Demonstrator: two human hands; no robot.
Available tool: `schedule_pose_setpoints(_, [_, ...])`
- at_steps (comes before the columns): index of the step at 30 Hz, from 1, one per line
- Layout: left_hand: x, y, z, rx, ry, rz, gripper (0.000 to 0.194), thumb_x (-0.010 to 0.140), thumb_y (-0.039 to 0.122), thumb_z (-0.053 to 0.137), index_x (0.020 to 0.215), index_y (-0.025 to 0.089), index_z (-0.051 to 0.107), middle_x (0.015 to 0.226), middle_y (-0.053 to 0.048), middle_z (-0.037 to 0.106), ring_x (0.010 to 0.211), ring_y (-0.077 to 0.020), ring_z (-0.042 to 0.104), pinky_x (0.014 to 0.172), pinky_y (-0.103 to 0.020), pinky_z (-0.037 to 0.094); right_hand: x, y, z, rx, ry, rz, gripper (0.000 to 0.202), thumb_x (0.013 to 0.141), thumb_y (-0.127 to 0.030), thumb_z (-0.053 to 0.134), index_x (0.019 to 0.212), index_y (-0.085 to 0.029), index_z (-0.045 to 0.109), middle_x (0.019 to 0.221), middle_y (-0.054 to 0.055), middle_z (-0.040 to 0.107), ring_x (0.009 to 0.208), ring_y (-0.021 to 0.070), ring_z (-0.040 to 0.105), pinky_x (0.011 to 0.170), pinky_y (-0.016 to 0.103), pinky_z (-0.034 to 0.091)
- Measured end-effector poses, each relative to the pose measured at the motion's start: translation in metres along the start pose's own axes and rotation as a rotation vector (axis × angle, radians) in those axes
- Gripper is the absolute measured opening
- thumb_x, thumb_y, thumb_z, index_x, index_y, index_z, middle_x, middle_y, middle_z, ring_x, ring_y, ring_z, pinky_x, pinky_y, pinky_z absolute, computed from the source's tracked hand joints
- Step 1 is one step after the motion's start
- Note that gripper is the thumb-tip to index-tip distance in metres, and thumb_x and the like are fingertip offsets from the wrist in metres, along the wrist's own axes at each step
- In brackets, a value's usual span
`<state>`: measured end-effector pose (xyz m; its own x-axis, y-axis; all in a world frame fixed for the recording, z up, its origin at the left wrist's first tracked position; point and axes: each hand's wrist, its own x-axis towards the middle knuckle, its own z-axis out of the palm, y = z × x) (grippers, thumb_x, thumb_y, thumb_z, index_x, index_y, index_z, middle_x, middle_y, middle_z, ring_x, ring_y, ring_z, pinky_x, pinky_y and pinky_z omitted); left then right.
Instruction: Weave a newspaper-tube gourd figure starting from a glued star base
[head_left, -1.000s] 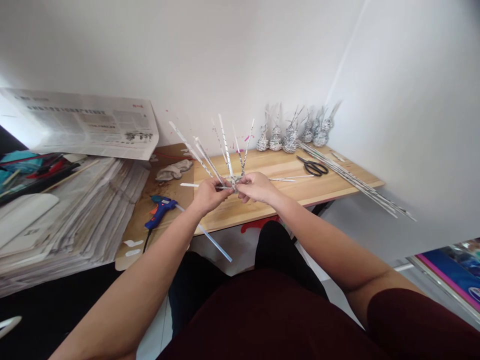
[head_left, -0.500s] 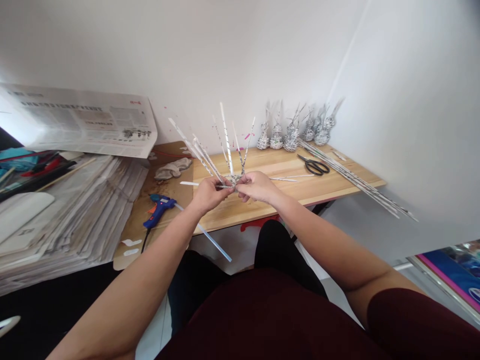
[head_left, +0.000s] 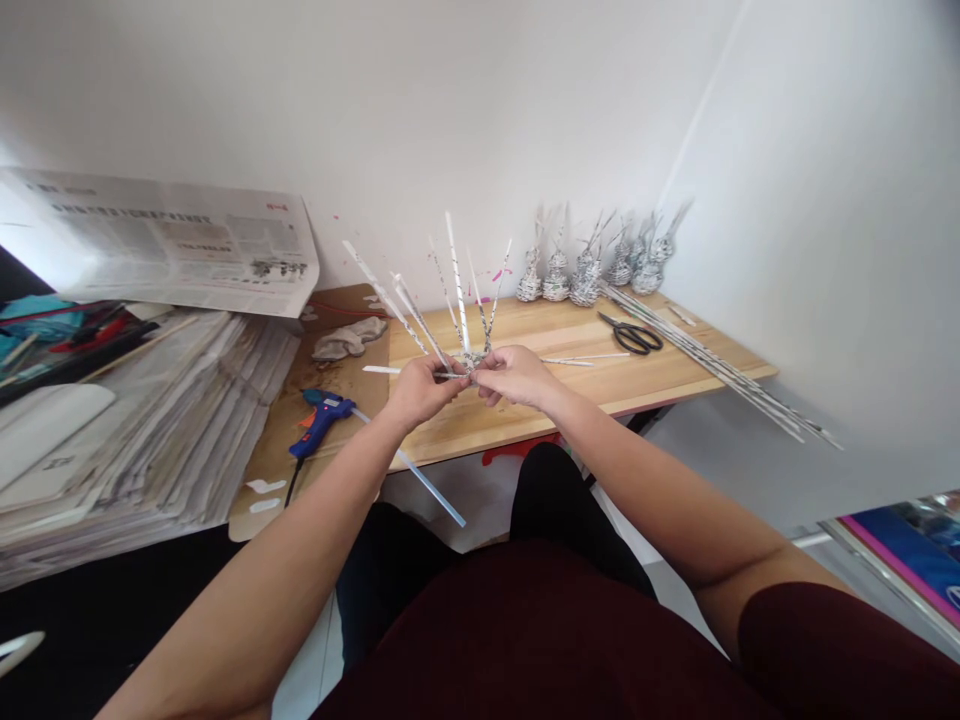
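Note:
Between my hands, over the wooden table, is a woven piece made of rolled newspaper tubes [head_left: 460, 300], with several tubes fanning upward from its small base. My left hand [head_left: 425, 388] pinches the base from the left, thumb and fingers pressed together. From the right, my right hand [head_left: 514, 377] closes its fingers on the same base, close to the left fingertips. Most of the base is hidden behind my fingers. Thin paper tubes [head_left: 574, 361] stick out sideways past both hands, low above the tabletop.
Several woven gourd-shaped pieces [head_left: 585, 278] stand along the wall. Black-handled scissors [head_left: 636, 336] and long paper tubes [head_left: 705, 358] lie to the right, the tubes overhanging the edge. A blue glue gun [head_left: 322, 420], a glove [head_left: 349, 338] and stacked newspapers [head_left: 202, 400] are at left.
The whole view has shifted slightly. Both hands keep their grip on the woven piece, with hardly any change in finger position.

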<state>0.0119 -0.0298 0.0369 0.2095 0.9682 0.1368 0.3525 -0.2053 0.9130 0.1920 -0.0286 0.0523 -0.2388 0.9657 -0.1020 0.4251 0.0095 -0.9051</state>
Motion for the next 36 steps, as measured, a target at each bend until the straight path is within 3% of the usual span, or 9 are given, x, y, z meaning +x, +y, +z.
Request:
schedule_pose_setpoints(14, [0.000,-0.001,-0.001,0.021,-0.010,0.011,0.033,0.063,0.040,0.078,0.079,0.015,0.063,0.057,0.001,0.060,0.052,-0.0120,0.056,0.052,-0.024,0.044,0.001,-0.001,0.002,0.020,-0.003,0.010,0.006,0.078,-0.018,0.066,0.075,-0.015,0.062,0.065,0.003,0.070,0.053,0.0129,0.067,0.046,0.018,0.051])
schedule_pose_setpoints(16, [0.001,-0.004,0.000,0.005,-0.002,-0.004,0.035,0.062,0.041,0.079,0.078,0.015,0.062,0.058,0.001,0.060,0.052,-0.0124,0.056,0.052,-0.025,0.045,0.000,-0.001,0.002,0.027,-0.005,0.006,0.004,0.080,-0.017,0.066,0.081,-0.015,0.063,0.067,0.003,0.071,0.052,0.0121,0.067,0.047,0.018,0.051])
schedule_pose_setpoints(20, [0.004,-0.018,-0.001,-0.006,0.046,0.005,0.032,0.066,0.040,0.075,0.082,0.016,0.062,0.060,0.001,0.062,0.055,-0.0136,0.059,0.057,-0.026,0.047,-0.006,0.005,-0.002,0.054,0.006,-0.046,0.024,0.084,-0.018,0.063,0.108,-0.018,0.060,0.075,0.001,0.072,0.056,0.0110,0.067,0.047,0.017,0.049])
schedule_pose_setpoints(23, [0.005,-0.032,-0.001,0.056,0.047,0.040,0.026,0.071,0.036,0.070,0.086,0.017,0.062,0.065,0.000,0.063,0.060,-0.0142,0.060,0.062,-0.027,0.048,-0.011,0.018,-0.004,0.026,0.027,-0.098,0.027,0.087,-0.021,0.059,0.115,-0.020,0.058,0.074,0.000,0.070,0.057,0.0109,0.068,0.050,0.017,0.048])
schedule_pose_setpoints(29, [0.005,-0.047,0.000,0.221,0.047,0.128,0.020,0.073,0.028,0.065,0.091,0.018,0.064,0.082,-0.002,0.068,0.071,-0.0142,0.061,0.071,-0.026,0.048,-0.014,0.043,-0.001,-0.191,0.089,-0.217,0.026,0.087,-0.024,0.059,0.112,-0.019,0.061,0.071,-0.002,0.069,0.060,0.0112,0.065,0.063,0.022,0.047])
schedule_pose_setpoints(36, [0.010,-0.057,-0.005,0.312,0.008,0.239,0.041,0.074,0.028,0.066,0.114,0.019,0.064,0.117,-0.010,0.065,0.095,-0.0213,0.064,0.078,-0.031,0.054,-0.029,0.049,0.006,-0.374,0.075,-0.289,0.013,0.084,-0.024,0.058,0.089,-0.020,0.070,0.073,0.000,0.070,0.065,0.0128,0.061,0.064,0.024,0.041])
